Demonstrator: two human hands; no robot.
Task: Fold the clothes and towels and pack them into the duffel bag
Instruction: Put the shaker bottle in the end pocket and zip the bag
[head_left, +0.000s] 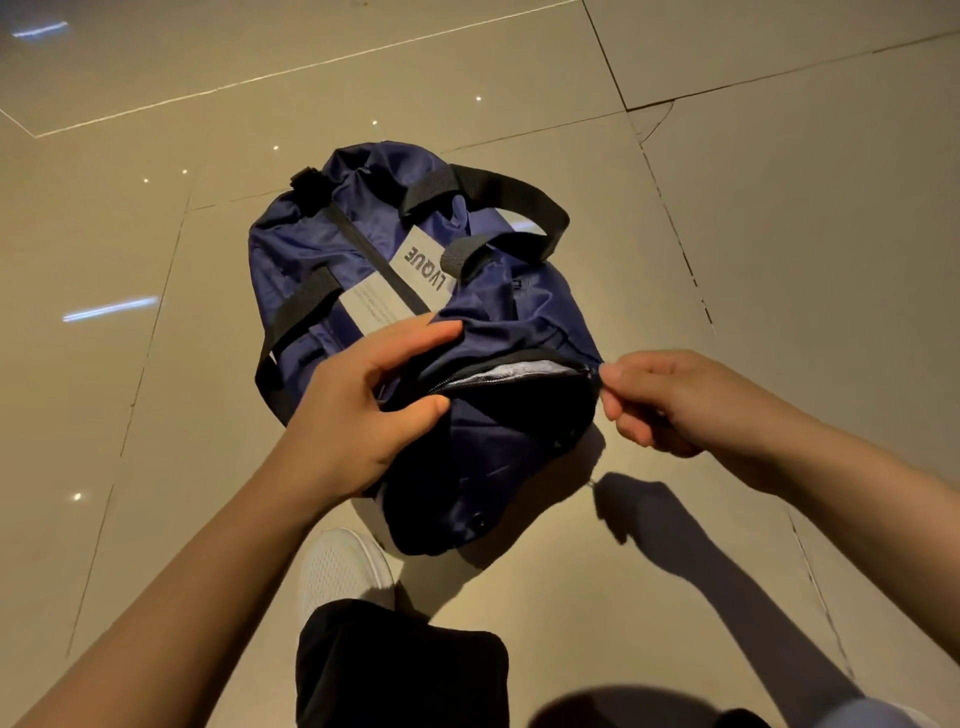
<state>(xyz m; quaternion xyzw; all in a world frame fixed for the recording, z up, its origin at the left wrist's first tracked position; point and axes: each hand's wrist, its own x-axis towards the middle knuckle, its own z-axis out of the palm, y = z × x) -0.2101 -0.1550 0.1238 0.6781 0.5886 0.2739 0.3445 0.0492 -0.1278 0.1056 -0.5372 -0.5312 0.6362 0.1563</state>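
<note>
A navy duffel bag (332, 244) with black straps and a grey label lies on the tiled floor in the middle of the view. My left hand (363, 405) grips the fabric at the bag's near end, thumb below and fingers above the end-pocket zipper (498, 375). That zipper is partly undone and shows a pale grey lining. My right hand (660, 400) pinches the zipper pull at the right end of the opening. The main zipper along the top of the bag looks closed. No clothes or towels are in view.
Glossy beige floor tiles (779, 208) surround the bag on all sides. My white shoe (343, 566) and dark trouser leg (395, 670) sit just below the bag's near end.
</note>
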